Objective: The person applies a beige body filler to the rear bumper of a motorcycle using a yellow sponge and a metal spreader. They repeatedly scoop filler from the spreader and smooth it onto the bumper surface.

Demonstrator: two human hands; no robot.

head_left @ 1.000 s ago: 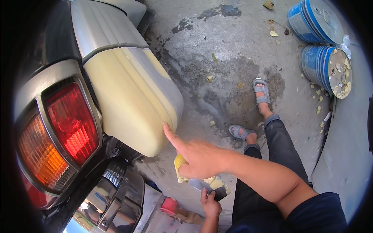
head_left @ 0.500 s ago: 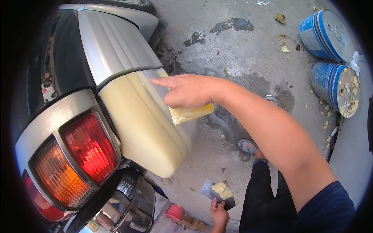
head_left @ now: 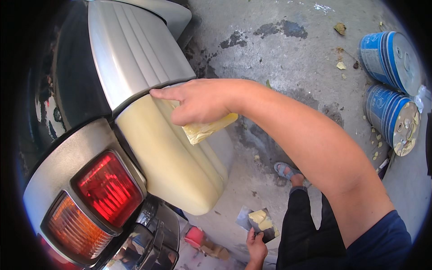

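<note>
Your right hand (head_left: pixel 198 103) is gripping a paste-smeared yellow spreader (head_left: pixel 210 128) over a ridged bumper (head_left: pixel 166 155).
Left hand (head_left: pixel 257 246): pinching a paste-daubed plate (head_left: pixel 271 233).

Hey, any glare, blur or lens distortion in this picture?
Head view: fisheye curvature, corners falling to black; head view: mirror-like reflections on the chrome bumper; head view: bright streaks in the red tail light; head view: no obvious blur on the right hand.
</note>
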